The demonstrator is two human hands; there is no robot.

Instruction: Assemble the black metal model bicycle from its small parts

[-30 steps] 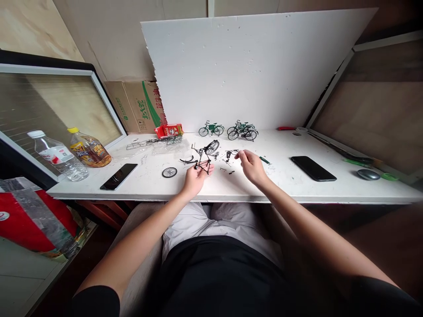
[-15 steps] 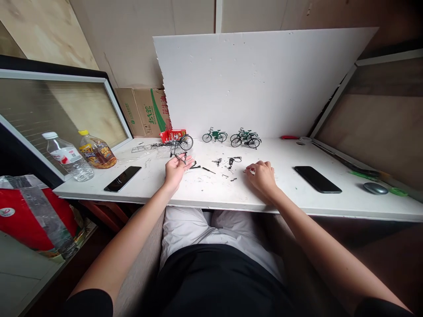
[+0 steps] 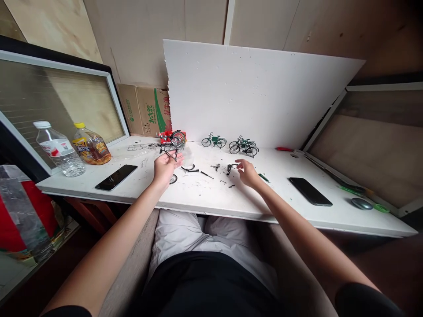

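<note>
At frame centre I hold my left hand (image 3: 164, 166) closed around a half-built model bicycle (image 3: 172, 144), steadying it, while my open, empty right hand (image 3: 247, 171) reaches carefully toward, seemingly, tiny loose parts (image 3: 229, 167).

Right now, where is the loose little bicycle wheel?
The loose wheel lies flat on the white table, just right of the left hand, which holds the half-built bicycle.
</note>
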